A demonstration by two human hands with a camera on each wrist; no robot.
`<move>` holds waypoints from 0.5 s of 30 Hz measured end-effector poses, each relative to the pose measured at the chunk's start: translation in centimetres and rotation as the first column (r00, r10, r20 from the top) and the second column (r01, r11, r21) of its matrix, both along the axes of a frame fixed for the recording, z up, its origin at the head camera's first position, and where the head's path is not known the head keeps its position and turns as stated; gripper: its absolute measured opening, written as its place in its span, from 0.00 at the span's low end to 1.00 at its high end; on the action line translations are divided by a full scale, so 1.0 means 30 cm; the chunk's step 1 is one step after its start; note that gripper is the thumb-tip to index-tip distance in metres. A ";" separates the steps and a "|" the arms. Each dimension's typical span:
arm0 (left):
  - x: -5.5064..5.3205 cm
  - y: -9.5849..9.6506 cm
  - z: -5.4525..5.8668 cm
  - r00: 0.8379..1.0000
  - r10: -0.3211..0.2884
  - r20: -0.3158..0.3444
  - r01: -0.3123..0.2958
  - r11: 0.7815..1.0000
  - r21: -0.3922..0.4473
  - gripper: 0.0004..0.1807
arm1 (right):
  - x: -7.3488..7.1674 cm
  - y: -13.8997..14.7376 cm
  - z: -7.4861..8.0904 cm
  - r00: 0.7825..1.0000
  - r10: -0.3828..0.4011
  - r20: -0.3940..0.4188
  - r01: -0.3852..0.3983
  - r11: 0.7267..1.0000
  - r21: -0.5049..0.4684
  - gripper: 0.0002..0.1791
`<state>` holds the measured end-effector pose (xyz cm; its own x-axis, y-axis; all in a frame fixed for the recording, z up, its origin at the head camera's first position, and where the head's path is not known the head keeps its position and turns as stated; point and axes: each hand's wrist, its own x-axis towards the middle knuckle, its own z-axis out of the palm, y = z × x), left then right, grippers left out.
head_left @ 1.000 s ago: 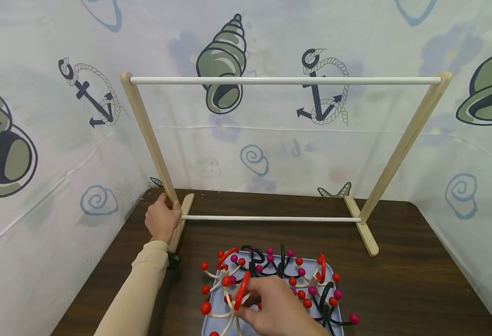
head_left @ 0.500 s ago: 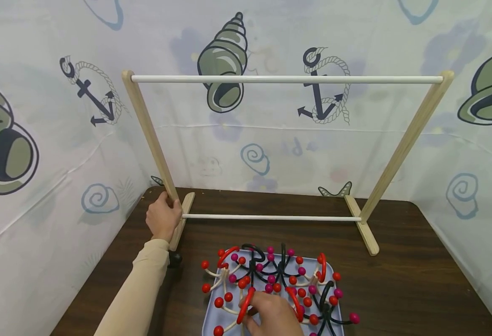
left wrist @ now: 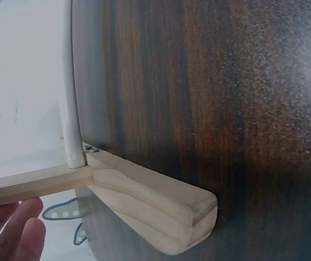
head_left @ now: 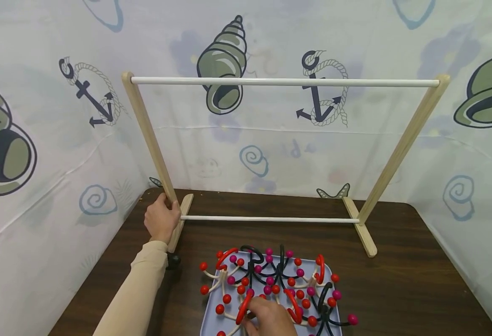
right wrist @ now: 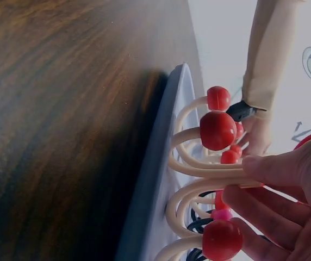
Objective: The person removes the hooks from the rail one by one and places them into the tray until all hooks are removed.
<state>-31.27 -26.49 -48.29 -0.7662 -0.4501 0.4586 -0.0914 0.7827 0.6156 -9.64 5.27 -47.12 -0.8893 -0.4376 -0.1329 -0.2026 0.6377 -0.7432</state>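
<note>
My left hand (head_left: pixel 162 218) grips the lower part of the left wooden post (head_left: pixel 148 135) of a stand. In the left wrist view, fingers (left wrist: pixel 28 234) curl under that post (left wrist: pixel 41 182), just beside its foot (left wrist: pixel 150 204). My right hand (head_left: pixel 271 319), low in the head view, pinches a many-armed hanger (head_left: pixel 244 308) with a red hook, cream arms and red ball tips. The right wrist view shows thumb and fingers on its bundled cream stem (right wrist: pixel 215 173). Its curved arms are at the pale blue tray (right wrist: pixel 161 157); whether they touch the tray I cannot tell.
Several similar hangers crowd the tray (head_left: pixel 207 322), including a black one (head_left: pixel 325 311) with magenta balls that reaches past the right rim. A white upper bar (head_left: pixel 284 82) and lower bar (head_left: pixel 271 219) join the stand's posts. Printed cloth (head_left: pixel 271 154) hangs behind the dark table (head_left: pixel 418 280).
My right hand has moved lower and toward me with the red-hooked hanger, bringing it down to the tray and uncovering another red hook beside it. The left hand keeps its place on the post.
</note>
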 end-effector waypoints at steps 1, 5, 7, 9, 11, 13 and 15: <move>0.000 -0.001 0.000 1.000 0.001 0.001 -0.001 1.000 0.000 0.07 | 0.000 -0.001 -0.001 1.000 -0.003 -0.002 0.003 1.000 0.005 0.05; 0.000 -0.003 0.000 1.000 0.003 0.000 -0.003 1.000 0.002 0.07 | -0.001 0.000 -0.002 1.000 -0.009 0.002 0.009 1.000 0.004 0.05; 0.001 -0.001 0.000 1.000 0.002 -0.004 -0.002 1.000 0.004 0.07 | 0.001 0.002 -0.001 1.000 -0.001 0.005 0.001 1.000 0.005 0.05; 0.002 0.001 -0.001 1.000 0.002 -0.005 -0.002 1.000 0.005 0.07 | 0.003 0.005 0.001 1.000 0.014 0.001 -0.014 1.000 0.022 0.06; 0.002 0.003 0.000 1.000 0.000 -0.007 0.000 1.000 0.005 0.07 | 0.005 0.006 0.005 0.999 0.032 0.003 -0.032 0.998 0.050 0.10; 0.002 0.003 0.000 1.000 -0.001 -0.007 0.001 1.000 0.003 0.07 | 0.006 0.006 0.013 0.999 0.048 0.013 -0.049 0.994 0.093 0.14; 0.003 0.002 0.000 1.000 -0.003 -0.006 0.003 1.000 0.001 0.07 | 0.008 0.006 0.026 0.998 0.062 0.022 -0.065 0.987 0.144 0.18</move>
<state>-31.19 -26.44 -48.29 -0.7648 -0.4484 0.4627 -0.0857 0.7825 0.6168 -9.40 5.47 -46.34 -0.8572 -0.4683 -0.2142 -0.2340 0.7248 -0.6481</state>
